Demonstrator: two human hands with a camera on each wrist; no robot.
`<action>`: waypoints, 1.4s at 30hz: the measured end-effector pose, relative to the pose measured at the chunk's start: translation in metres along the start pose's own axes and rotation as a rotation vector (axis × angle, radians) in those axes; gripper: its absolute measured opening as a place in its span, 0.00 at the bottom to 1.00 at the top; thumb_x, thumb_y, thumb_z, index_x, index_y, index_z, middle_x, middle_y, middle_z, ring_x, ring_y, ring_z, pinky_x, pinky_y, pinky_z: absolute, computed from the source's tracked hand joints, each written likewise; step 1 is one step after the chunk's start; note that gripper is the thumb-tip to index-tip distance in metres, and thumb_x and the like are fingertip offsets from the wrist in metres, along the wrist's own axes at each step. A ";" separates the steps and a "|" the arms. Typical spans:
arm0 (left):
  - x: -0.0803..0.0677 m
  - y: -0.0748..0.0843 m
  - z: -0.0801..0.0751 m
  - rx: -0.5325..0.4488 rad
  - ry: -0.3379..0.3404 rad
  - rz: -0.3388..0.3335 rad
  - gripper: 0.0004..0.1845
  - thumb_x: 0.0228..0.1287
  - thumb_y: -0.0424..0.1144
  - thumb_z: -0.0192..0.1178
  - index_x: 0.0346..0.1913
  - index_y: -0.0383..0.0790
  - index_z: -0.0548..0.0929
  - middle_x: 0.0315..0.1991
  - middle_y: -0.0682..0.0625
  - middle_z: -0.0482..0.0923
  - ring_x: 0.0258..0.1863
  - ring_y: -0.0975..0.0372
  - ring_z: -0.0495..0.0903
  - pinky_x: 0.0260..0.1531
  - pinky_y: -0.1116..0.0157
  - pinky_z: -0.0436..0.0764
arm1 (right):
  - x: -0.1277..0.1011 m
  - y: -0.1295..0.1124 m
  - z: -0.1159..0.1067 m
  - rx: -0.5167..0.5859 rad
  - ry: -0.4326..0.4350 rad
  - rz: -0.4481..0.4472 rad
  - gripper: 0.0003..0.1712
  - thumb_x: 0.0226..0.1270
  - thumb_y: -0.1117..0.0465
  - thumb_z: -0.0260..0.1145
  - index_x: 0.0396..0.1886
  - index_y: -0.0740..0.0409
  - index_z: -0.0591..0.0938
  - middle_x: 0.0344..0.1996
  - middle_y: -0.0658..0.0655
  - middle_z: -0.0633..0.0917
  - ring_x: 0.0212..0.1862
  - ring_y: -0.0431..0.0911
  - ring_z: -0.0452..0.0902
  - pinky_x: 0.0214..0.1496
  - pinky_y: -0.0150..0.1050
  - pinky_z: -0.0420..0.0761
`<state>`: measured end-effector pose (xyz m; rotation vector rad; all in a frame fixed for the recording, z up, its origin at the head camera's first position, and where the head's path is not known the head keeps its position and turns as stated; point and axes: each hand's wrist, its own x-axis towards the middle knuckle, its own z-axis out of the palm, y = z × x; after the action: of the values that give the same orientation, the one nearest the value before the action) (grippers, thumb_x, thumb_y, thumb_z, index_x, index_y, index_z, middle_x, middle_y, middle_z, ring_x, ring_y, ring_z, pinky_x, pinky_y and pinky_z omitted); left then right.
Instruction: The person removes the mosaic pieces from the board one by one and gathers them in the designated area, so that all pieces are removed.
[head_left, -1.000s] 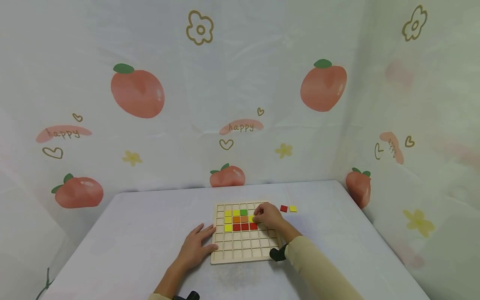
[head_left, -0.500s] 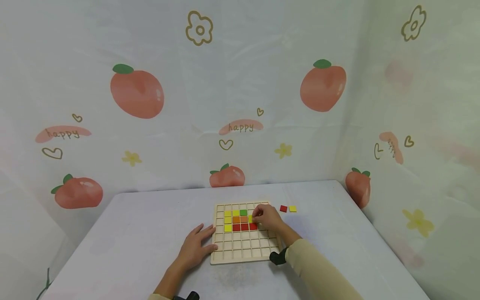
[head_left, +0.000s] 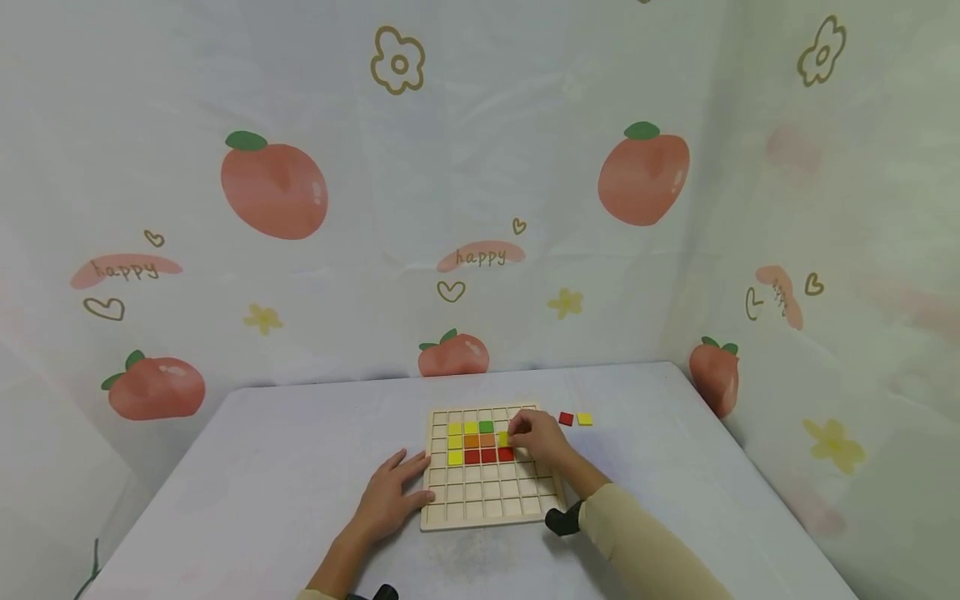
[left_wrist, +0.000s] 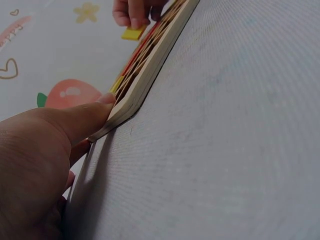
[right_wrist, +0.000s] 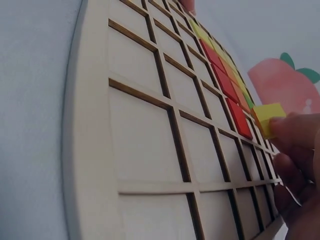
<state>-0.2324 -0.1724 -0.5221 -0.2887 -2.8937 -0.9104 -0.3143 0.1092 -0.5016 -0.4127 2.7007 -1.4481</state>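
A square wooden grid board (head_left: 487, 515) lies on the table, with yellow, orange, green and red tiles in its upper left cells. My right hand (head_left: 542, 439) pinches a yellow tile (right_wrist: 268, 116) between thumb and fingertips. In the left wrist view this yellow tile (left_wrist: 133, 33) is tilted and raised over the board, right of the orange tiles (head_left: 479, 441) and above the row of red tiles (head_left: 488, 456). My left hand (head_left: 385, 496) rests at the board's left edge with fingers spread. Its thumb (left_wrist: 95, 112) touches the wooden rim.
Beyond the board's upper right corner, a loose red tile (head_left: 566, 419) and a loose yellow tile (head_left: 585, 419) lie on the white table (head_left: 300, 467). A printed cloth backdrop (head_left: 337, 275) stands behind the table and along its right side.
My right hand has shifted slightly to the right with the yellow tile, and more of the tile shows now. My left hand stays in place at the board's edge.
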 end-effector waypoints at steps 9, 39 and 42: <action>0.000 -0.001 -0.001 -0.002 -0.010 -0.003 0.34 0.42 0.60 0.61 0.57 0.54 0.70 0.58 0.62 0.64 0.61 0.54 0.53 0.53 0.46 0.55 | -0.004 0.007 -0.015 0.033 0.023 0.004 0.06 0.51 0.63 0.66 0.28 0.51 0.77 0.26 0.50 0.77 0.30 0.44 0.71 0.30 0.35 0.74; -0.001 0.001 -0.001 -0.012 -0.010 -0.009 0.35 0.41 0.60 0.61 0.57 0.54 0.70 0.57 0.61 0.65 0.61 0.54 0.52 0.53 0.45 0.54 | -0.028 0.055 -0.092 -0.083 0.283 0.260 0.07 0.54 0.66 0.62 0.33 0.54 0.81 0.36 0.53 0.79 0.39 0.47 0.72 0.41 0.39 0.75; 0.000 0.000 -0.001 -0.009 -0.010 -0.009 0.35 0.41 0.60 0.61 0.57 0.54 0.70 0.57 0.62 0.64 0.62 0.54 0.52 0.54 0.46 0.54 | -0.031 0.059 -0.098 -0.078 0.299 0.296 0.07 0.55 0.65 0.61 0.35 0.54 0.80 0.37 0.54 0.79 0.40 0.48 0.71 0.41 0.39 0.75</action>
<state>-0.2322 -0.1728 -0.5213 -0.2815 -2.9033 -0.9264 -0.3132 0.2274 -0.4982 0.2136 2.8885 -1.4194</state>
